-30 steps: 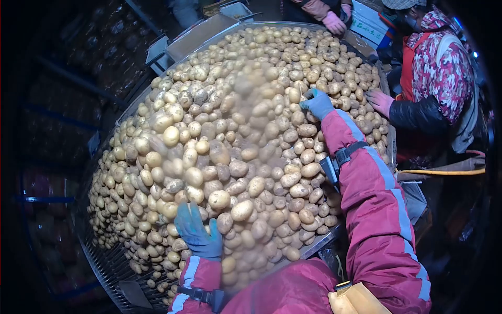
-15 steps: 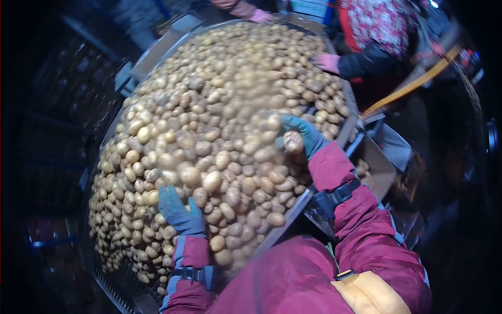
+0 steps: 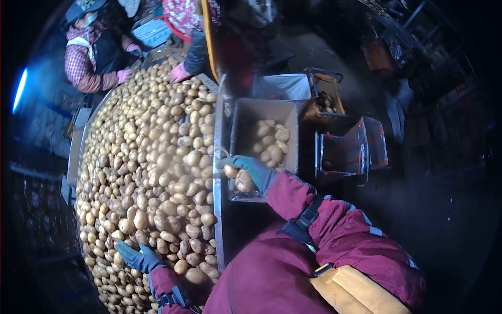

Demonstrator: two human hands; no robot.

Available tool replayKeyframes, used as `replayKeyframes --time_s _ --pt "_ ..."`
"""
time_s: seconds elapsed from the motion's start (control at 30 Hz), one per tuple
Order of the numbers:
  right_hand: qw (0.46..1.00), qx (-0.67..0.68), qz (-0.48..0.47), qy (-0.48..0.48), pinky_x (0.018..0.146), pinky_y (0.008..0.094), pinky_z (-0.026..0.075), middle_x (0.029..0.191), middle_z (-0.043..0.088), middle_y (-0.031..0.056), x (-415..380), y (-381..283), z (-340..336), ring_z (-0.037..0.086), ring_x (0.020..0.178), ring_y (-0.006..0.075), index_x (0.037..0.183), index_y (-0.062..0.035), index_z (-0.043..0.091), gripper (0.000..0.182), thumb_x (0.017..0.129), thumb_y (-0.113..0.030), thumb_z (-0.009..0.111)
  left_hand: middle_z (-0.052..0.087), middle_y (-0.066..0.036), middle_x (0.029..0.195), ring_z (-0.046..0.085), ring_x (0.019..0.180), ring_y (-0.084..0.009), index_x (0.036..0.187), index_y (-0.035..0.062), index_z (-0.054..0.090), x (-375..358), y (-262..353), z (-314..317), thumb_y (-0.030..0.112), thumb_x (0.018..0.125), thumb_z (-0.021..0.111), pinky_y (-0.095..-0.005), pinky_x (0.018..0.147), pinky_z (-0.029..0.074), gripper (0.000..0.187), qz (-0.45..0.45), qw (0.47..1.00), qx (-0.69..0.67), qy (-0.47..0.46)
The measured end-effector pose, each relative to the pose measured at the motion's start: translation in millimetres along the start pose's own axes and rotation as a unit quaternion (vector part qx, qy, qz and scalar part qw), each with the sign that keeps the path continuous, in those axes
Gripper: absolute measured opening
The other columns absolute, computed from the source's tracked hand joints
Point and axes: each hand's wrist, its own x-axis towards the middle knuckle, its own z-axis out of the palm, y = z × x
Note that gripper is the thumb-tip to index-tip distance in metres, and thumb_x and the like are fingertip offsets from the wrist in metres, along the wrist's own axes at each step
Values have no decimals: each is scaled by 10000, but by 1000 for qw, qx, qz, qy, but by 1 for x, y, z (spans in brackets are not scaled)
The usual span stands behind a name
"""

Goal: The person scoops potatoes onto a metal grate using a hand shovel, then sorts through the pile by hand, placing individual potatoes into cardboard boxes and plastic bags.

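My right hand [image 3: 250, 170], in a blue glove, grips potatoes [image 3: 241, 181] and holds them over the near end of a cardboard box [image 3: 261, 109] beside the sorting table. Several potatoes [image 3: 271, 140] lie inside that box. My left hand [image 3: 134, 257], also in a blue glove, rests flat with fingers spread on the heap of potatoes [image 3: 151, 162] that covers the long table. A metal rail [image 3: 217, 209] runs along the table's edge between the heap and the box.
Two other people [image 3: 86, 63] stand at the far end of the table, their pink-gloved hands [image 3: 179, 73] on the potatoes. More boxes [image 3: 345, 149] and a white bag [image 3: 282, 86] stand beyond the cardboard box. The floor to the right is dark.
My right hand has lifted potatoes off the heap and carried them right, over the rail to the box. My view has swung right. The left hand stays on the heap.
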Motion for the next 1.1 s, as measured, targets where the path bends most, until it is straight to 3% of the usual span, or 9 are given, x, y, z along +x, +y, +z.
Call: replayKeyframes --time_s 0.03,0.13,0.37,0.6,0.67,0.77,0.83,0.9,1.1 --pt "998 58 -36 -15 585 368 569 1058 675 160 -6 8 -15 659 672 257 1210 8 656 375 981 -286 616 406 -186 1589 377 1476 -331 1571 102 381 0 0 -2 245 886 724 -463 1211 284 780 -2 1000 5 -7" --pt "988 131 -17 82 586 373 568 1057 685 173 -31 32 -57 665 673 267 1205 7 635 377 989 -301 611 389 -173 1601 389 1469 -322 1576 113 376 0 -4 3 206 871 721 -452 1205 300 790 9 1000 14 1" --pt "973 60 -17 222 673 366 613 1115 695 163 -108 50 -98 722 881 275 1253 22 628 411 983 -287 609 389 -185 1597 385 1471 -332 1569 108 382 -2 -10 4 186 858 733 -451 1209 312 796 12 1000 7 -9" --pt "945 115 -103 290 672 389 624 941 733 128 -128 104 -184 730 770 269 1230 -23 653 389 1004 -328 567 379 -223 1593 381 1473 -345 1587 86 334 -1 -19 9 145 821 754 -448 1203 315 876 21 999 24 -28" --pt "934 212 -82 274 548 424 606 914 728 140 -153 58 -142 707 629 295 1161 -44 664 405 1005 -406 571 382 -216 1594 382 1474 -339 1575 73 352 0 -18 6 159 832 751 -443 1206 317 848 20 999 28 -32" --pt "942 202 -57 263 544 448 601 848 711 152 -168 23 -127 701 616 308 1037 -72 663 405 982 -469 599 385 -208 1595 381 1476 -338 1562 57 371 0 -17 8 174 844 744 -441 1208 318 818 15 999 31 -35" --pt "946 202 -55 246 777 512 595 1077 685 188 -174 10 -124 684 923 335 1197 -18 624 420 995 -386 608 379 -209 1597 375 1479 -337 1563 55 367 0 -17 8 175 848 739 -440 1209 317 815 19 998 32 -40" --pt "941 205 -75 260 522 441 582 802 695 139 -173 0 -108 696 607 303 1003 -59 670 387 976 -442 618 376 -204 1600 371 1480 -337 1565 63 365 -1 -22 10 182 856 734 -438 1213 312 808 23 998 36 -40" --pt "946 188 -55 259 516 408 571 804 701 151 -164 12 -128 691 596 292 969 -21 665 403 983 -420 612 367 -194 1607 357 1485 -336 1574 80 353 0 -20 10 188 869 727 -433 1224 294 804 18 998 40 -44"
